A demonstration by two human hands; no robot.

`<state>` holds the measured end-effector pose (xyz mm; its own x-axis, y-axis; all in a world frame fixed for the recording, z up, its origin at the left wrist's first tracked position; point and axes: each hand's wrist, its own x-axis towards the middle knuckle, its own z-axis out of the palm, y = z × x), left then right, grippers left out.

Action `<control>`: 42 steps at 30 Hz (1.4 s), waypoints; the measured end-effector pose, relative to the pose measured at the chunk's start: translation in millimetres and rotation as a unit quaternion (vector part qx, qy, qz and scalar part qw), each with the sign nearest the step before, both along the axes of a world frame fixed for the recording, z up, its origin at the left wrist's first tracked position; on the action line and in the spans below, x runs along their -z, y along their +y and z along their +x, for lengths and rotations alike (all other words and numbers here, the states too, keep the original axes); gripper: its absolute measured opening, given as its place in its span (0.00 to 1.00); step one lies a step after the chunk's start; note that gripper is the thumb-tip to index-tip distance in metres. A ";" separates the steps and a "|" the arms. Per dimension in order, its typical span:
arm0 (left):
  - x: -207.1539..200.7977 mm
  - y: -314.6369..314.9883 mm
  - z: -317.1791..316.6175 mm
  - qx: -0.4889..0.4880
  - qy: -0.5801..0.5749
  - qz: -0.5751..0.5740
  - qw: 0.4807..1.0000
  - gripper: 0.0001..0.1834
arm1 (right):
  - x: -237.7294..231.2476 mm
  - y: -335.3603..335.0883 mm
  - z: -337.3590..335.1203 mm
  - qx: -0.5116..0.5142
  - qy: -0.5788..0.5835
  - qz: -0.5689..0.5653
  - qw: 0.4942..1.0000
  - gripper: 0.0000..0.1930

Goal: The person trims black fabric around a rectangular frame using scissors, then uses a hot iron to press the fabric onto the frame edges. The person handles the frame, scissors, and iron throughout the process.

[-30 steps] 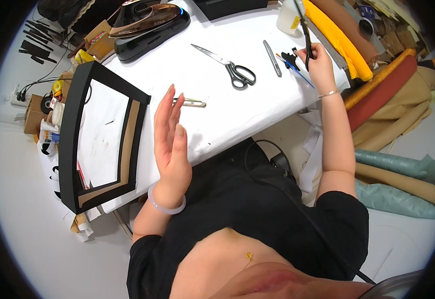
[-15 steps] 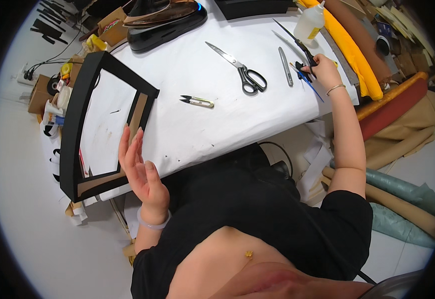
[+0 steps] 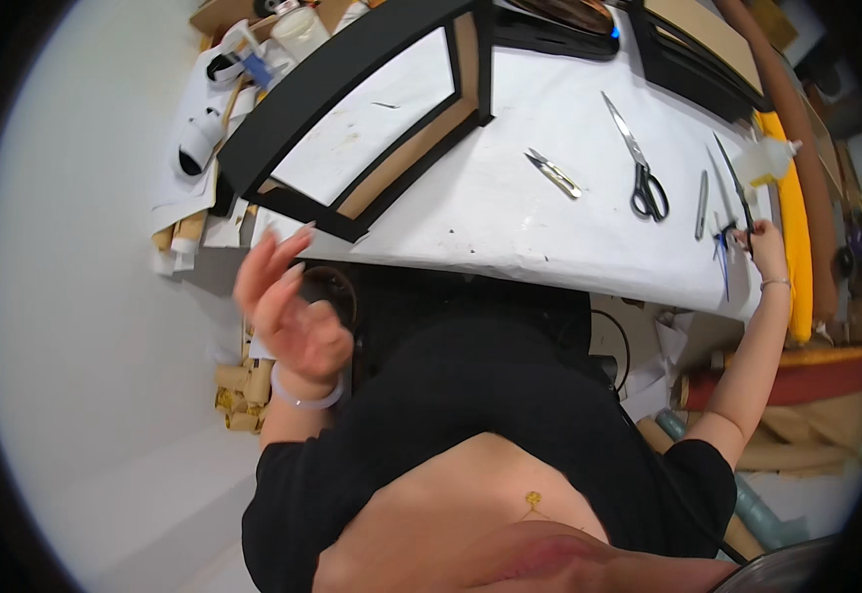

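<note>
My right hand (image 3: pixel 769 249) is at the table's right end, its fingers closed on the black handles of a pair of scissors (image 3: pixel 736 178) whose blades point away from me, slightly parted. Beside it lie a small blue-handled tool (image 3: pixel 723 259) and a slim grey craft knife (image 3: pixel 702 206). My left hand (image 3: pixel 298 314) hovers off the near table edge, a little blurred, fingers loosely bent and apart with nothing in them. Just beyond it stands a curved black frame (image 3: pixel 298 111) with tan inner faces. Large black-handled scissors (image 3: pixel 639 163) and small thread snips (image 3: pixel 554 174) rest on the white table covering.
A clear squeeze bottle (image 3: pixel 767 161) stands near the right edge, next to yellow (image 3: pixel 797 247) and brown rolls. At the far side are a shiny black machine (image 3: pixel 560 30) and another black frame piece (image 3: pixel 688 64). Material rolls (image 3: pixel 747 509) lie on the floor at right.
The whole view has turned, so the table's things appear shifted right. My left hand's fingers have curled more and it is now nearer the frame's lower corner. My right hand remains at the scissors.
</note>
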<state>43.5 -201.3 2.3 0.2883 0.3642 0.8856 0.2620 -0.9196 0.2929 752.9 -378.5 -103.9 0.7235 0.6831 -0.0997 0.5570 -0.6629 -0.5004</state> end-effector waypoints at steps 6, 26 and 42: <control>14.9 -15.1 -25.0 -0.066 -0.040 -0.024 0.997 0.21 | -59.5 29.1 -51.9 0.001 -0.006 -0.010 1.000 0.15; 19.3 0.2 -9.5 -0.076 -0.013 -0.003 0.997 0.18 | -53.5 81.3 -69.6 0.006 -0.075 -0.261 0.962 0.16; -153.6 111.7 0.8 -0.002 0.112 -0.269 0.957 0.23 | -55.3 29.3 -55.7 0.104 0.056 -0.069 0.991 0.20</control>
